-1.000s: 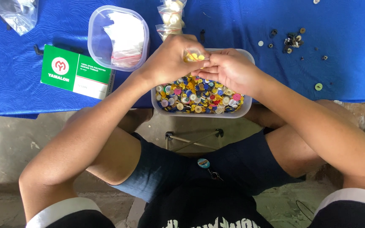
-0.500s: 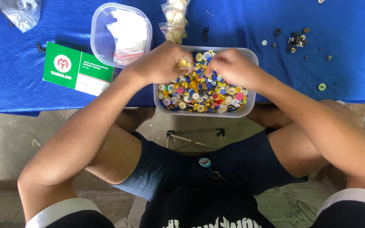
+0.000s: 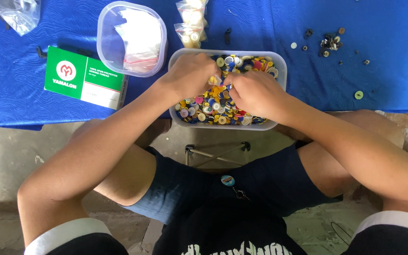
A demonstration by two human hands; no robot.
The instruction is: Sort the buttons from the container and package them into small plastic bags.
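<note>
Buttons [image 3: 213,106] under curled fingers [image 3: 216,78]

A clear rectangular plastic tub [image 3: 279,66] is seen at the near edge of the blue-covered tabletop [image 3: 378,75], upright and uncovered. It is filled with a heap of small mixed-colour buttons [image 3: 213,111].

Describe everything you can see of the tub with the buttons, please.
The tub is a clear plastic box, rectangular with rounded corners, open at the top. It sits upright at the near edge of the blue cloth. Mixed coloured buttons fill it. The left hand and right hand rest inside on the buttons, fingers meeting at the middle. A round container stands beside it.
</note>
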